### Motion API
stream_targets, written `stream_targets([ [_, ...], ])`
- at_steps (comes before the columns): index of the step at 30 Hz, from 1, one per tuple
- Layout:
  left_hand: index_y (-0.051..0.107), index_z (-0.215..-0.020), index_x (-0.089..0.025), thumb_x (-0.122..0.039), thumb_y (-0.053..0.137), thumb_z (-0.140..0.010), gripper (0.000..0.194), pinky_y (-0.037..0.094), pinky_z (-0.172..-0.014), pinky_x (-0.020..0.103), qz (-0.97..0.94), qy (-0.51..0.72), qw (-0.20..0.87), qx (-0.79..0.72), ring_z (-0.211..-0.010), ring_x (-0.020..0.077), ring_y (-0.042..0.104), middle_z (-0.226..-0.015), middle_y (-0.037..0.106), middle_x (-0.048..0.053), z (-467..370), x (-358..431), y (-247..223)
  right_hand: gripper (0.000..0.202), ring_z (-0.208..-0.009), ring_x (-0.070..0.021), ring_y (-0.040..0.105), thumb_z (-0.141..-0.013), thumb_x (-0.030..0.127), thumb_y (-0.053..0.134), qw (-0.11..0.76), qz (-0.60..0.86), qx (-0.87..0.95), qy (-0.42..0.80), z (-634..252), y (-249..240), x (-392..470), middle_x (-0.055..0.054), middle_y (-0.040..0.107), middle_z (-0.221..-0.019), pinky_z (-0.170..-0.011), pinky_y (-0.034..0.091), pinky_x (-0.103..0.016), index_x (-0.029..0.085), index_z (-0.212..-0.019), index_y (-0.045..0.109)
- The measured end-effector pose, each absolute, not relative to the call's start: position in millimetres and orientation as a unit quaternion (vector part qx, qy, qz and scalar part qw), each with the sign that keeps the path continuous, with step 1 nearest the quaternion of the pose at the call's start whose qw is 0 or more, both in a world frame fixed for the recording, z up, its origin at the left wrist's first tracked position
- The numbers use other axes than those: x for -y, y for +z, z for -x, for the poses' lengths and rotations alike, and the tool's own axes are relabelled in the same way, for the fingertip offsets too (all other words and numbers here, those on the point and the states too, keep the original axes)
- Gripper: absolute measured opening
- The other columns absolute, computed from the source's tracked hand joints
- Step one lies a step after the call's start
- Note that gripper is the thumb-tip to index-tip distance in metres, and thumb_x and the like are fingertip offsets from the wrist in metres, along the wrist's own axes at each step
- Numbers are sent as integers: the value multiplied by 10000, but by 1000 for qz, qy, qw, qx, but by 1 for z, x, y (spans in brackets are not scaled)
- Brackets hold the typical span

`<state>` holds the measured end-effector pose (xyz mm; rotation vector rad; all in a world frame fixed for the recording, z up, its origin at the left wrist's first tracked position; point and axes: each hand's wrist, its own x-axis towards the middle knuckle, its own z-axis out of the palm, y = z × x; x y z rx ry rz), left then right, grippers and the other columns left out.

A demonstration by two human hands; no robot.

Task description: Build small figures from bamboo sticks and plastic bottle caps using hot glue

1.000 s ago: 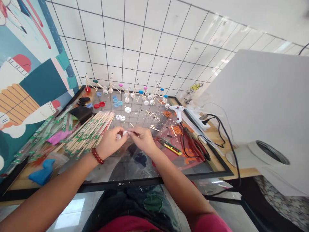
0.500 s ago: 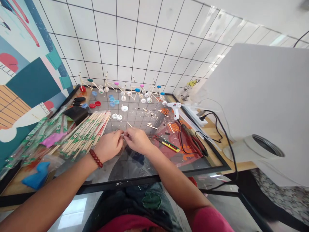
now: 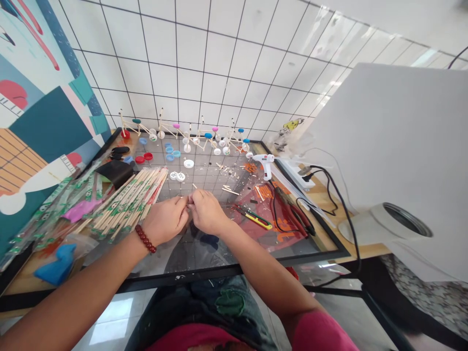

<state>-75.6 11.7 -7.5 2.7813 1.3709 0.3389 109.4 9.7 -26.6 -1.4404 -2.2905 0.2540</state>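
- Left hand (image 3: pixel 166 219) and right hand (image 3: pixel 208 212) meet at the fingertips, low over the bench (image 3: pixel 157 265), just nearer the person than the two white caps (image 3: pixel 180 177) that lie together.
- Change: one second ago a small white piece showed between the fingertips; now the fingers cover it. Since the half-second mark, the right hand's knuckles have closed in further on the left.
- Reading: the handling looks confined to the fingertips, probably on that white piece; its position between the hands is inferred, not seen.
- Grip, left: thumb and fingers drawn together; contents hidden, cannot tell whether it grasps anything.
- Grip, right: fingers curled inward against the left; likewise cannot tell.
- Unchanged: glue gun (image 3: pixel 266 160) and yellow cutter (image 3: pixel 262 224) lie on the bench to the right, untouched. Wooden sticks (image 3: pixel 129 207) lie beside the left hand. The row of stick-and-cap assemblies (image 3: pixel 208 136) stands at the back.
- Inference: neither tool is in use at this moment; bare fingers only.
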Motion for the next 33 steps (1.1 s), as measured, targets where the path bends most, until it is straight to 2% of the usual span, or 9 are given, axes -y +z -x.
stream_targets([
  [4,769,-1119,-154,-125,494,-1033,290,570,-745,385,-893,110,-4,-436,-966,334,834,-991,839,145,75,-12,-8,88,-1026,-283,675,-1037,157,546,200,529,818,106,-107,-27,-9,-104,739,-1102,-950,528,-434,241,-1052,568],
  [10,757,-1125,-153,-115,442,-1045,327,593,-736,388,-887,124,30,-444,-888,322,836,-985,842,157,74,-10,-8,93,-1043,-288,677,-1010,165,570,227,524,816,87,-106,-32,-9,-97,728,-1084,-961,512,-436,255,-1021,552],
  [13,755,-1134,-161,-122,440,-1058,326,603,-760,372,-887,129,33,-442,-917,306,842,-1022,850,152,74,-10,-9,88,-1040,-288,674,-1007,172,558,243,516,817,85,-107,-37,-11,-94,719,-1089,-953,502,-434,255,-1033,543],
  [22,750,-1144,-179,-155,467,-1056,297,619,-802,402,-886,139,63,-437,-977,342,837,-1014,838,162,76,-12,-8,147,-970,-268,664,-1005,130,548,287,452,840,95,-118,-46,-14,-63,714,-1058,-962,490,-419,267,-1038,504],
  [28,743,-1165,-172,-206,394,-1081,360,588,-754,391,-885,103,52,-451,-922,335,838,-976,846,163,75,-10,-6,151,-981,-266,667,-999,132,578,276,442,848,101,-119,-43,-14,-52,710,-1050,-972,469,-422,266,-1035,518],
  [33,703,-1140,-159,-222,320,-1089,392,555,-738,410,-887,83,86,-445,-852,338,825,-912,826,158,77,-13,-10,102,-1017,-265,658,-1045,186,576,249,433,857,124,-123,-39,-14,-57,710,-1059,-1026,434,-442,263,-1028,512],
])
